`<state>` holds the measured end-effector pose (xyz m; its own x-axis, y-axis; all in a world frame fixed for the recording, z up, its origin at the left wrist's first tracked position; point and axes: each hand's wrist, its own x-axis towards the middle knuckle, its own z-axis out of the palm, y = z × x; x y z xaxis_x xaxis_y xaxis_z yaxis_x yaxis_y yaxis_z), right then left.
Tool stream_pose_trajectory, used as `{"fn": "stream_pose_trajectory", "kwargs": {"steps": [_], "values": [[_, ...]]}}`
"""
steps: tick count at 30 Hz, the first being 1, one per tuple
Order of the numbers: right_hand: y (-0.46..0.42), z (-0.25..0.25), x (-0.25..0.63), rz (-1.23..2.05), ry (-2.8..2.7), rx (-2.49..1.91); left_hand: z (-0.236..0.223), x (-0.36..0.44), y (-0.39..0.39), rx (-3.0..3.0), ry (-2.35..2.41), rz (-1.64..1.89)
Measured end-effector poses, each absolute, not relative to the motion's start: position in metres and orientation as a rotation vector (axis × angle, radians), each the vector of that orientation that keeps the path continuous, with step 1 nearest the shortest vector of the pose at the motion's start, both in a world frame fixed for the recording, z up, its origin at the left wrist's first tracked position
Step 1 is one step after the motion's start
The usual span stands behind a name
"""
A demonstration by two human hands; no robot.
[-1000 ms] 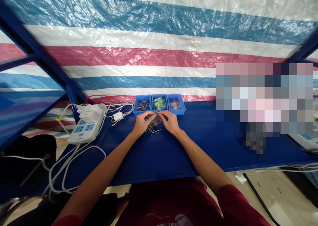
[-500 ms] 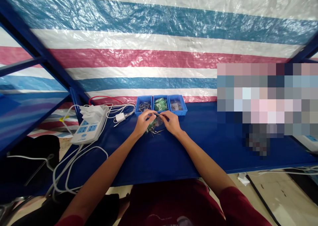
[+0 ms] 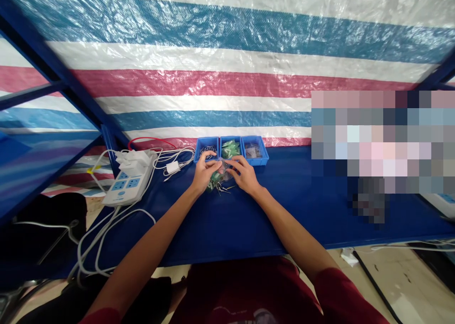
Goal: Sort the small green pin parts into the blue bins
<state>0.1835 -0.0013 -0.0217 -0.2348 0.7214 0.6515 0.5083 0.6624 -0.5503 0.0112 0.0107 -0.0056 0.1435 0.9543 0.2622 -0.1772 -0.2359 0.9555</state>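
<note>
Pins (image 3: 222,189) lie loose on the blue surface (image 3: 227,229), six o'clock of both hands. Left hand (image 3: 218,159) has thumb and index parted; right hand (image 3: 227,164) is half-curled, its grip unclear, beside clear plastic (image 3: 224,169). Power strip (image 3: 122,191) sits at nine; dark-parts bin (image 3: 197,152), green-packet bin (image 3: 231,148) and clear-packet bin (image 3: 259,162) stand around twelve.

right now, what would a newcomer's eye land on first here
Probably the shiny sheet striped red, white and blue that fills the background. Next, the three blue bins in a row at the back of the blue table, just beyond the hands, and the white power strip with its tangled cables on the left.
</note>
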Motion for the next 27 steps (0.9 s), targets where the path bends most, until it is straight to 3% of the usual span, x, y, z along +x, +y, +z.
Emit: {"fn": "stream_pose_trajectory", "kwargs": {"steps": [4,10,16,21,27], "values": [[-0.003,-0.018,0.181,0.383,-1.804,-0.983,-0.006,0.013,0.011,1.330,0.820,1.326],[0.004,-0.012,0.182,1.009,-1.117,-0.921,-0.006,0.010,0.013,1.371,0.947,1.464],[0.010,-0.005,0.191,1.166,-0.652,-0.815,-0.006,0.006,0.013,1.576,1.032,1.421],[0.011,0.003,0.203,0.884,-1.009,-1.059,0.015,-0.008,0.013,2.128,1.156,0.998],[-0.004,0.008,0.211,0.567,-2.047,-1.329,0.011,-0.031,-0.009,2.490,1.251,0.340]]}}
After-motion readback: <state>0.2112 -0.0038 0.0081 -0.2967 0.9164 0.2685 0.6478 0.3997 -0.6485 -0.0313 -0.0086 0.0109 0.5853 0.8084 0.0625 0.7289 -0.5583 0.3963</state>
